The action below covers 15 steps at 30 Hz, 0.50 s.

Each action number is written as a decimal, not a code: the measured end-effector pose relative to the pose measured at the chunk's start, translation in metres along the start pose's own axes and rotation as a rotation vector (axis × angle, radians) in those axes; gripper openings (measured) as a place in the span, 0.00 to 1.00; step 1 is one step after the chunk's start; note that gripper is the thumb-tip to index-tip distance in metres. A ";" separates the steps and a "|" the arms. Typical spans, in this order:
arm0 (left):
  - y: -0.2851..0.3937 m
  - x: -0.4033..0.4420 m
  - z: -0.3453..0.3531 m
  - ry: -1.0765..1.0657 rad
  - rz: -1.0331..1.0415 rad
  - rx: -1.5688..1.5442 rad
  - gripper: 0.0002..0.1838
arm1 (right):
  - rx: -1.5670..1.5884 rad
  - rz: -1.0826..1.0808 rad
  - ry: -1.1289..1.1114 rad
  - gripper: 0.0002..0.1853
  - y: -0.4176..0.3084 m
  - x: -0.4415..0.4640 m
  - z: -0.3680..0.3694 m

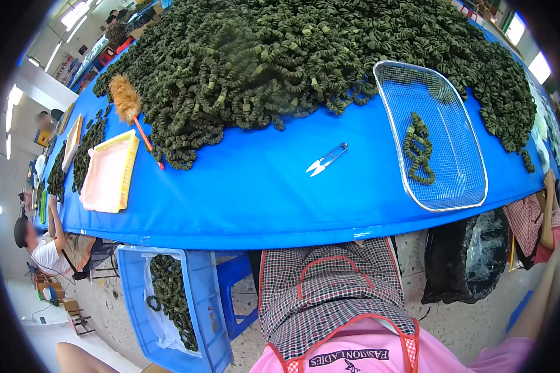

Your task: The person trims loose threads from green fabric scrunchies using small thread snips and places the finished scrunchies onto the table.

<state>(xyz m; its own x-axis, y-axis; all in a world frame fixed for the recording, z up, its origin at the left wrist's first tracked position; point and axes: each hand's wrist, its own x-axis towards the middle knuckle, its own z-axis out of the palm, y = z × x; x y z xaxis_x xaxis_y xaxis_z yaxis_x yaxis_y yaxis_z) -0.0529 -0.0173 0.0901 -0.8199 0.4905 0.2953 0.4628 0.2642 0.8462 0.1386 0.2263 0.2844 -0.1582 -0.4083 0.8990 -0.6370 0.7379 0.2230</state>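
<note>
Neither of my hands shows; only part of my left arm is at the bottom left edge, and my right arm runs up the right edge. On the blue table [261, 186] lies a big heap of dark green coiled bands [242, 68]. Small thread snips [327, 160] with a dark handle lie on the cloth in front of it. To their right, a wire mesh basket [451, 149] holds a small bunch of green bands [418, 149]. A feather duster [126, 99] with a red handle rests at the heap's left side.
A yellow tray [130, 171] with a pink lining stands on the left. Below the table edge are a blue crate [199, 304] with green bands, a blue stool [233, 292] and a black bag [445, 267]. One person [46, 252] sits left; another person's arm [549, 214] is at right.
</note>
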 end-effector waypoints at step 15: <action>0.008 0.003 -0.002 0.007 0.158 0.063 0.19 | -0.040 -0.099 0.063 0.09 -0.007 0.019 -0.008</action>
<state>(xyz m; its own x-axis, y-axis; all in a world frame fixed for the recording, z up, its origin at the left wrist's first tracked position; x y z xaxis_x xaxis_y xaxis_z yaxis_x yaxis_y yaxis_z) -0.0525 -0.0149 0.0988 -0.7376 0.5241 0.4258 0.6061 0.2357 0.7597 0.1463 0.2171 0.3031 -0.0479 -0.4464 0.8936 -0.6160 0.7174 0.3253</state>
